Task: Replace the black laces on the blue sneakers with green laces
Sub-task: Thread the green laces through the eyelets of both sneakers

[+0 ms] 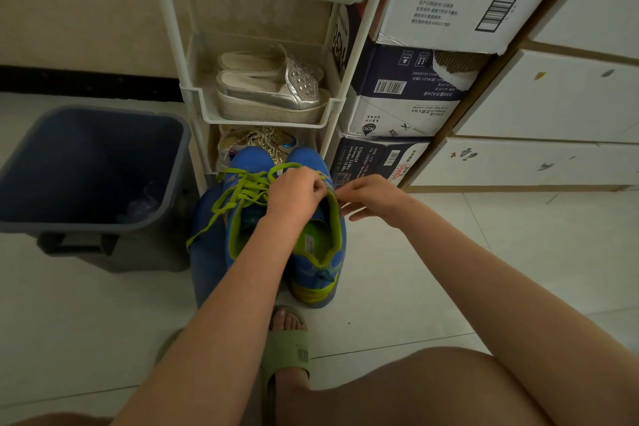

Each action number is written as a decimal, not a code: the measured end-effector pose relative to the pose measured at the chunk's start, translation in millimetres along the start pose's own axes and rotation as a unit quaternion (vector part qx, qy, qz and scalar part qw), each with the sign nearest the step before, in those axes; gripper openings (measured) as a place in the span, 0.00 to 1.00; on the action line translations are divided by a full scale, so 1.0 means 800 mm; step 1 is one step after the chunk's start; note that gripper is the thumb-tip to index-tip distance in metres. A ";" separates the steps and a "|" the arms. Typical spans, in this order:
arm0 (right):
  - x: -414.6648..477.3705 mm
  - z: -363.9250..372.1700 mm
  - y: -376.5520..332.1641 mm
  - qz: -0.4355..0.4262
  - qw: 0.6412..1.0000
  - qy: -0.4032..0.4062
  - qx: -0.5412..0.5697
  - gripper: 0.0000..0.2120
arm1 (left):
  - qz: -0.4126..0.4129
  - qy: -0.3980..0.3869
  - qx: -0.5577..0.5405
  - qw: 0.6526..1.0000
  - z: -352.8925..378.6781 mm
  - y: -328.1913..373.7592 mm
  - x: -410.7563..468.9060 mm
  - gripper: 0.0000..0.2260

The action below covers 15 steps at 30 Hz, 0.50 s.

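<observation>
Left grip [294, 195], right grip [371, 197] pinch green lace [280, 169] at blue sneaker [306, 157]; box [397, 114] reads N30.

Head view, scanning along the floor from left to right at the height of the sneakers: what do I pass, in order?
Dark blue bin → laced sneaker with its green lace → second sneaker → stacked cartons → white drawer fronts. Both hands overlap the sneakers, so they are left out.
</observation>
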State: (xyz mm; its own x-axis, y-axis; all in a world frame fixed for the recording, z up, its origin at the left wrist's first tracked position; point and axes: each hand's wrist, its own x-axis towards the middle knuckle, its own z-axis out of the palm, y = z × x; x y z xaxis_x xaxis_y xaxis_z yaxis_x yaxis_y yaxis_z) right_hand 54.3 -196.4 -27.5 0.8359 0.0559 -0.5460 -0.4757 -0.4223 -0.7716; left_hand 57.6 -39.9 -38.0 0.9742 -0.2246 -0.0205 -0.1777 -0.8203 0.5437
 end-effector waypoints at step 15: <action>-0.005 -0.046 -0.009 -0.069 0.756 0.454 0.467 0.08 | -0.160 0.125 -0.198 0.959 -0.040 -0.051 0.031 0.14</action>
State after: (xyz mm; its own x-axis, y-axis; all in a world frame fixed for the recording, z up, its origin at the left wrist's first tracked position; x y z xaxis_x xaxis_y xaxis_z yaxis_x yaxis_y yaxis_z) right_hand 64.6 -226.5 -7.6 0.5371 -0.7815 -0.3175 0.0014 0.3772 -0.9261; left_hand 93.7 4.8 -33.7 0.9819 0.1784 -0.0639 0.1534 -0.5507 0.8205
